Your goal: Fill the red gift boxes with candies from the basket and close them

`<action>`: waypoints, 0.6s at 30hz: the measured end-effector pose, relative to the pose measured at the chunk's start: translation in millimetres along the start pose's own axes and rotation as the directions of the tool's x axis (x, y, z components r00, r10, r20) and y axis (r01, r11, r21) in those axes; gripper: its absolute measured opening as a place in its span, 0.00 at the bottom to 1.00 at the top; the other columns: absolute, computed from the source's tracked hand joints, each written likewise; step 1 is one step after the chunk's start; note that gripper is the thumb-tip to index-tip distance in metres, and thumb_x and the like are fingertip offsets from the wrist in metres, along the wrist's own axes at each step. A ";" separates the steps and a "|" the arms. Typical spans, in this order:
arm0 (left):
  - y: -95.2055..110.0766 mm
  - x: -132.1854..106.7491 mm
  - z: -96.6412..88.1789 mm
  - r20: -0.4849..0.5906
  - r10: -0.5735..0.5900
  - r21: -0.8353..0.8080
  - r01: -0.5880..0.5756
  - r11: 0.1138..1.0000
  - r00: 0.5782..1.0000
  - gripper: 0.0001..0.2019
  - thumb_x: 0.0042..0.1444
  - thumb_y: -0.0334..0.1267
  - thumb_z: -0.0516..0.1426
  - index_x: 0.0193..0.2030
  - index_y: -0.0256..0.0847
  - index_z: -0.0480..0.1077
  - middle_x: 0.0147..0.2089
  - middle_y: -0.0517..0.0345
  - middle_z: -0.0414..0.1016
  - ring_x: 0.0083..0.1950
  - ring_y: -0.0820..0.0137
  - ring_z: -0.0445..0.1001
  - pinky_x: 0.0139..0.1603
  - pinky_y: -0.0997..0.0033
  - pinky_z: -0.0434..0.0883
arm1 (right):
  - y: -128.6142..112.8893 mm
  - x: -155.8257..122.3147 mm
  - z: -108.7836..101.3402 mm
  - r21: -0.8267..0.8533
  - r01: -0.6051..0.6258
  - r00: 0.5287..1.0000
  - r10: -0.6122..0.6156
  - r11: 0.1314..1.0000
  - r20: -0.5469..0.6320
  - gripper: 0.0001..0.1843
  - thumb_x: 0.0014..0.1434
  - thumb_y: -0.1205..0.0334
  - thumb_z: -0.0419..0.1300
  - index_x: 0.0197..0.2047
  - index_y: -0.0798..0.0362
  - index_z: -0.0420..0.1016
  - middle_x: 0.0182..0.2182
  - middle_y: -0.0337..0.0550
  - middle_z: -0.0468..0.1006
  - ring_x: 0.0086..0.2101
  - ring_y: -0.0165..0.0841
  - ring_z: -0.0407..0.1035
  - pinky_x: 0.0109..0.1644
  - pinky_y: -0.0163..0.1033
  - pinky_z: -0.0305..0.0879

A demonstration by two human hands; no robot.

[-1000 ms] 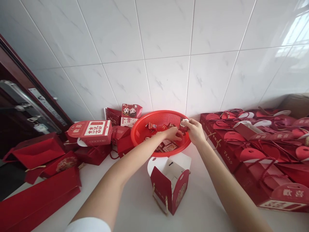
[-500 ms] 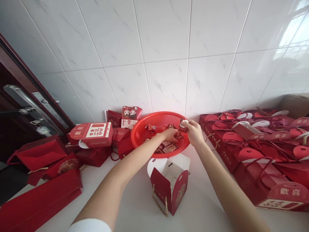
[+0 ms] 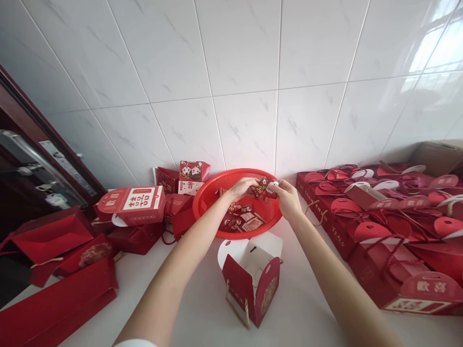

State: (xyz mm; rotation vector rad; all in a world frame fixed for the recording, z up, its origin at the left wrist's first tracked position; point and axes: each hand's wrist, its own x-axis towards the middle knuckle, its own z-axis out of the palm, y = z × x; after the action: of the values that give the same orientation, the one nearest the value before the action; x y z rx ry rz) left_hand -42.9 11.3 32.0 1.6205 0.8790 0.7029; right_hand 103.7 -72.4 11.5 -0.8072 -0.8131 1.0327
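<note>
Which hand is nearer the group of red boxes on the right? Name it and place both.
Right. The right hand is at the red basket's right rim, just left of the red boxes; the left hand is farther left, over the basket.

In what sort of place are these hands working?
An indoor room, perhaps in a home: marbled wall tiles, a dark door with a metal handle, and red boxes on a white tabletop.

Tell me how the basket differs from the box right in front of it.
The basket is rounded and wider; the box is angular and narrower. The basket's wall is mesh, while the box's sides look solid. Inside, the basket is red and the box white. Both are red outside and open at the top.
</note>
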 end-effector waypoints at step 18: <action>-12.5 1.7 -12.6 -0.013 0.032 0.176 -0.029 0.984 0.999 0.22 0.46 0.55 0.67 0.37 0.35 0.80 0.38 0.49 0.82 0.38 0.65 0.79 0.44 0.64 0.74 | 0.3 -1.4 2.1 0.025 -0.008 0.997 0.010 1.000 -0.077 0.19 0.37 0.53 0.74 0.26 0.52 0.70 0.23 0.36 0.74 0.24 0.29 0.66 0.26 0.36 0.66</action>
State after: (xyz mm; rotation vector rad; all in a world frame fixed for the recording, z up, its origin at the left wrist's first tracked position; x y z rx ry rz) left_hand -54.5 20.9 22.5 1.7908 0.9515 0.6759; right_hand 101.4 -73.3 11.9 -0.8259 -0.7302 1.0116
